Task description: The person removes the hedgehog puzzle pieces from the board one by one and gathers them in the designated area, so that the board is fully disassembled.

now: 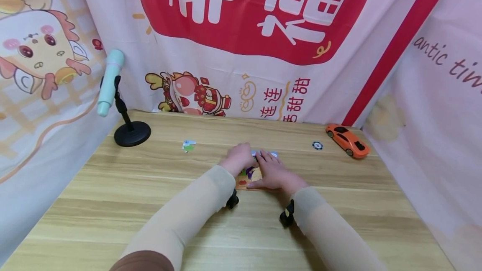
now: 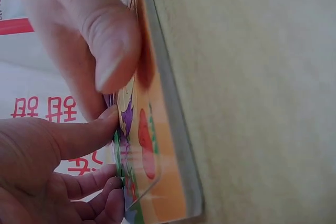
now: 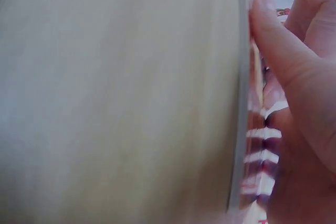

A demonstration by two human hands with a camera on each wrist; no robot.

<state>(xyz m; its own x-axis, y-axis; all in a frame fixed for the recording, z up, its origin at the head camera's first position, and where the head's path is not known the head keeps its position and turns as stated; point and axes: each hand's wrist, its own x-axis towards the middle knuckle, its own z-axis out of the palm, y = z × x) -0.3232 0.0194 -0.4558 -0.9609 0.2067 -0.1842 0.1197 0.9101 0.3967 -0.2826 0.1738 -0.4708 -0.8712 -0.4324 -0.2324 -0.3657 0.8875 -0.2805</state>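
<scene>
A small picture puzzle board (image 1: 245,182) with an orange edge lies flat at the middle of the wooden table (image 1: 150,204). My left hand (image 1: 240,156) is over its far left part, fingers curled down. In the left wrist view its thumb (image 2: 107,45) pinches a colourful puzzle piece (image 2: 137,129) against the board (image 2: 173,129). My right hand (image 1: 273,173) lies flat on the board's right side with straight fingers. In the right wrist view its fingers (image 3: 278,51) press along the board's grey rim (image 3: 239,129). Most of the picture is hidden under both hands.
A loose puzzle piece (image 1: 188,145) lies to the left of the hands. To the right are a dark poker chip (image 1: 317,145) and an orange toy car (image 1: 348,139). A black stand with a mint cylinder (image 1: 129,131) occupies the back left corner. Printed cloth walls (image 1: 241,53) enclose the table.
</scene>
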